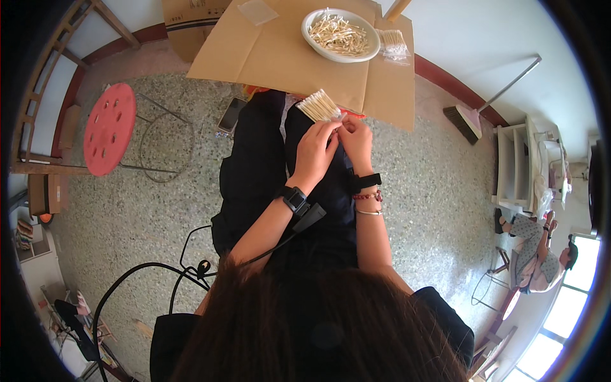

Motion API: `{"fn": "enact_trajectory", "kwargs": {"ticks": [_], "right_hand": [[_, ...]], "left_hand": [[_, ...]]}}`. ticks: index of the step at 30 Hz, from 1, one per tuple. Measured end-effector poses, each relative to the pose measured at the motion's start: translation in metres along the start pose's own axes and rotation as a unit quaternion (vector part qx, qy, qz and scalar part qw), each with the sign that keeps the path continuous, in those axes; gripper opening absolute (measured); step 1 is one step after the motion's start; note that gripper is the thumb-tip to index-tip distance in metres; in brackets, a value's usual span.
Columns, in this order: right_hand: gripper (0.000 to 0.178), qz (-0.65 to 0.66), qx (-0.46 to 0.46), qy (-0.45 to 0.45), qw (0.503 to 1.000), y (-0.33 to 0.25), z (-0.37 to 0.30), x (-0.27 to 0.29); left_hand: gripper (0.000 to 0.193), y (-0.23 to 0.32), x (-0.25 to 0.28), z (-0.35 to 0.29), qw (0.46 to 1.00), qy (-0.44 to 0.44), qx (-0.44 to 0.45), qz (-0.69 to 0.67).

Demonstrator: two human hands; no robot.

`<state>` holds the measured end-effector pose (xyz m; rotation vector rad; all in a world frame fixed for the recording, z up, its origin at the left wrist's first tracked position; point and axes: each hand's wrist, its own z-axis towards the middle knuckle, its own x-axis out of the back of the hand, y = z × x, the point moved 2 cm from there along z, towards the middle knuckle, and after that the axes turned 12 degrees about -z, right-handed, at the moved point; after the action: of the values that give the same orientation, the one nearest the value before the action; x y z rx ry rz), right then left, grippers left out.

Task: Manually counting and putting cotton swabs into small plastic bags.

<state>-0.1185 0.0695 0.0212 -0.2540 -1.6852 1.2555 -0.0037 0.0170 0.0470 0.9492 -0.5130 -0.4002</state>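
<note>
A flat bundle of cotton swabs [318,106] lies fanned at the near edge of the cardboard, over my lap. It seems to be in a small clear plastic bag. At its near right corner, my left hand [313,153] and my right hand [356,141] meet, both with fingers pinched on the bag's end. The fingertips partly hide what they grip. Beside them is a thin red strip [353,114]. Farther off, a white oval bowl [310,46] holds many loose cotton swabs [340,33]. Right of the bowl sits another bagged bundle of swabs [393,46].
The cardboard sheet [280,57] forms the work surface, with a clear plastic bag [258,11] on it. A red stool [109,129] stands left, a phone [232,116] near my legs. A broom [468,121] leans right; another person [541,254] sits far right. Black cables [137,270] loop lower left.
</note>
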Motion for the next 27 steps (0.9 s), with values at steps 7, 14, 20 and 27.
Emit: {"fn": "enact_trajectory", "kwargs": {"ticks": [7,14,20,27], "right_hand": [[0.011,0.02,0.017,-0.022,0.999,-0.01,-0.003,0.001],[0.018,0.009,0.061,-0.021,0.998,-0.002,-0.005,0.003],[0.026,0.01,0.043,-0.034,0.998,-0.004,-0.002,0.0],[0.035,0.044,0.105,-0.062,0.991,-0.024,0.023,-0.028]], "left_hand": [[0.03,-0.005,-0.001,-0.002,1.0,-0.002,-0.005,0.001],[0.026,-0.007,-0.003,0.0,0.999,0.025,-0.016,0.022],[0.024,-0.008,0.004,0.007,0.999,0.042,0.024,0.004],[0.025,-0.025,0.021,0.037,0.997,0.066,0.019,0.022]]}}
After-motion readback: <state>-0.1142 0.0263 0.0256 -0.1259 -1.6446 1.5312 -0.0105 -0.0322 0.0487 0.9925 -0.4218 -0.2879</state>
